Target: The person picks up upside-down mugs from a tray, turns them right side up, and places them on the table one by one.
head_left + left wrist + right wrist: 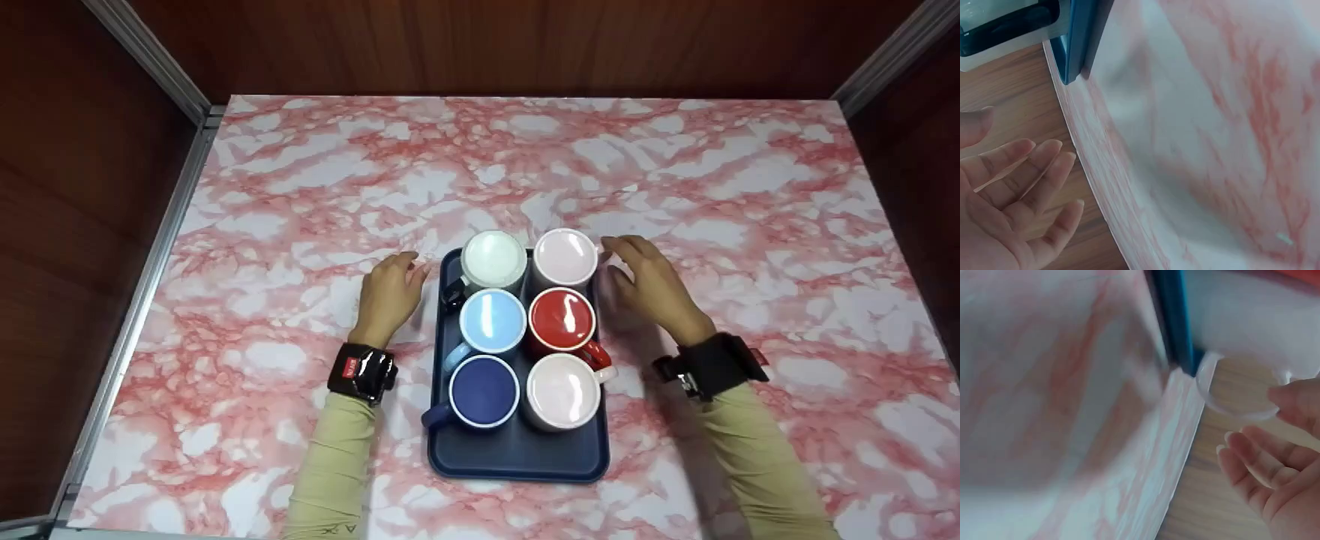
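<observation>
My left hand (388, 296) is just left of the dark blue tray (517, 459), fingers loosely spread and holding nothing. Closest to it on the tray is a white mug (493, 259) with a black handle (1010, 27). On the other side, my right hand (651, 283) is beside the back right pale pink mug (565, 257). In the right wrist view its thumb (1297, 404) overlaps the end of that mug's handle (1235, 410), while the fingers (1249, 461) stay apart and relaxed below.
Also on the tray stand a light blue mug (493, 321), a red mug (562, 319), a dark blue mug (484, 391) and a second pale pink mug (563, 391). Red and white marbled table (300, 202) surrounds it. Brown wood panels (487, 45) enclose the back and sides.
</observation>
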Demonstrator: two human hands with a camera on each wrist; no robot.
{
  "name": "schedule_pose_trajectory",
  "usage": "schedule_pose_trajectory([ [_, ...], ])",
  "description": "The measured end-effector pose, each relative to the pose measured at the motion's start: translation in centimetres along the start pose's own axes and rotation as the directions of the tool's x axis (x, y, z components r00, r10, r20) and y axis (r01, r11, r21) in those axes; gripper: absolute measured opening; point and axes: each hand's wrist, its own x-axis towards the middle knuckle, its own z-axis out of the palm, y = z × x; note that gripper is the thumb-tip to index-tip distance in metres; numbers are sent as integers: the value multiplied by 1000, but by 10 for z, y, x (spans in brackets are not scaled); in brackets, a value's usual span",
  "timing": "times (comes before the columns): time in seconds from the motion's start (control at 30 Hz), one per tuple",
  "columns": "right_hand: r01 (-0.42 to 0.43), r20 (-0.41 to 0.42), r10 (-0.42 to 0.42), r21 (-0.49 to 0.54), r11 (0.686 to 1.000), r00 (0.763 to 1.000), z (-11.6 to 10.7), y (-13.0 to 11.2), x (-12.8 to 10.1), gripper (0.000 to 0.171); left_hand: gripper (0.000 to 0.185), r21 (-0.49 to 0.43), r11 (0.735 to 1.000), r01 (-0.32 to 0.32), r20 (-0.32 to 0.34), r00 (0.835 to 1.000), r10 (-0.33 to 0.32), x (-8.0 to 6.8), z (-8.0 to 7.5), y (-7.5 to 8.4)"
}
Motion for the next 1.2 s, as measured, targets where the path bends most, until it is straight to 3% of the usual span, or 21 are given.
schedule_pose_trajectory([
  [0.33, 71, -12, -71, -43, 997, 997, 8, 1, 19, 22, 27, -147, 989, 18, 47, 999, -11, -7, 0, 9],
  [0.67, 203, -52, -210, -119, 972, 976, 11, 3, 15, 18, 26, -192, 981, 25, 45, 999, -16, -13, -3, 14],
  [1.2, 150, -252, -165, -77, 986, 954, -22, -11, 12, 11, 25, -264, 964, 15, 37, 999, -5, -19, -11, 23],
])
